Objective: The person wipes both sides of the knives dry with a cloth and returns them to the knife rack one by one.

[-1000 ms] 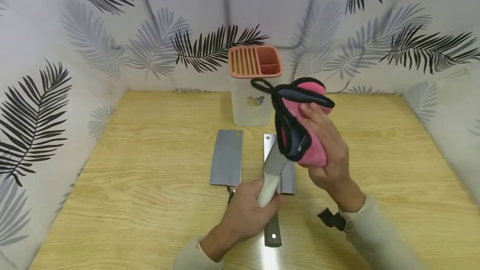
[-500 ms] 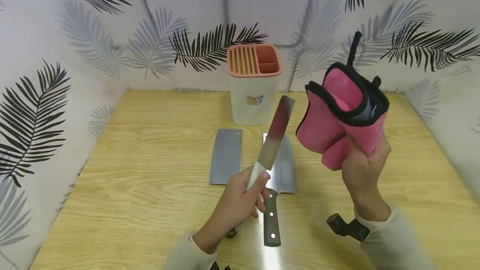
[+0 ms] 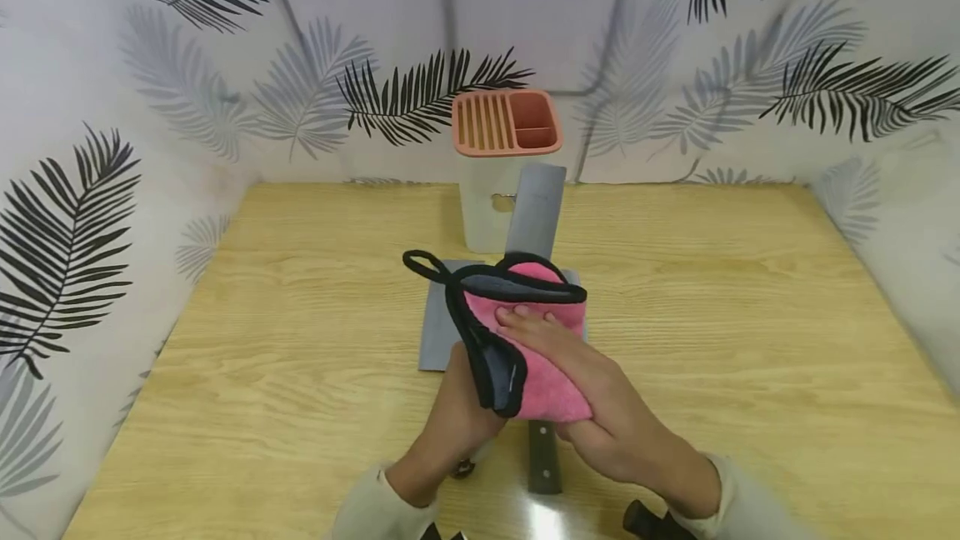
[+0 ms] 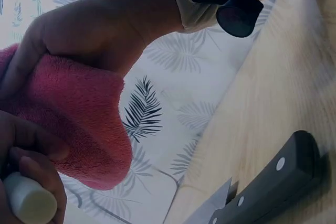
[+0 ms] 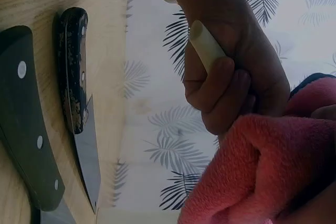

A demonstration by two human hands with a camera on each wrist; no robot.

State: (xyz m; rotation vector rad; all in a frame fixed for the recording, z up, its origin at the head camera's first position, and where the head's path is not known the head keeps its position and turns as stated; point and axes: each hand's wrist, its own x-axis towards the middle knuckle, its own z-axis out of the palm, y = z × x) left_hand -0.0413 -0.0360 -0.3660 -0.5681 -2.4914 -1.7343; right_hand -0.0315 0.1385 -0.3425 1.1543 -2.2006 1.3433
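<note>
Left grip (image 3: 453,423) is wrapped round the white handle (image 5: 209,51) of a knife (image 3: 536,211), and the right grip (image 3: 611,402) has a folded pink cloth (image 3: 551,382) pinched over the lower blade. My worry is a cut: the cloth is bunched right above the left grip, so if it slips or the right grip bears down through a thin fold, skin meets metal. Can't honestly tell which way the sharp edge faces, too much is covered. The handle also looks smooth, so I'd guess it could twist if the left grip goes slack.

The knife itself is mid-frame, held up off the surface (image 3: 315,315), blade poking past the cloth in front of the orange-topped container (image 3: 480,232). Flat dull grey metal, squarish end, off-white rounded butt. Cloth's fluffy, with black trim and a loop sticking out to the left.

Further out, a cleaver (image 3: 435,332) lies left of centre and a dark riveted handle (image 3: 543,465) shows lower centre, so a drop would probably clatter onto those.
</note>
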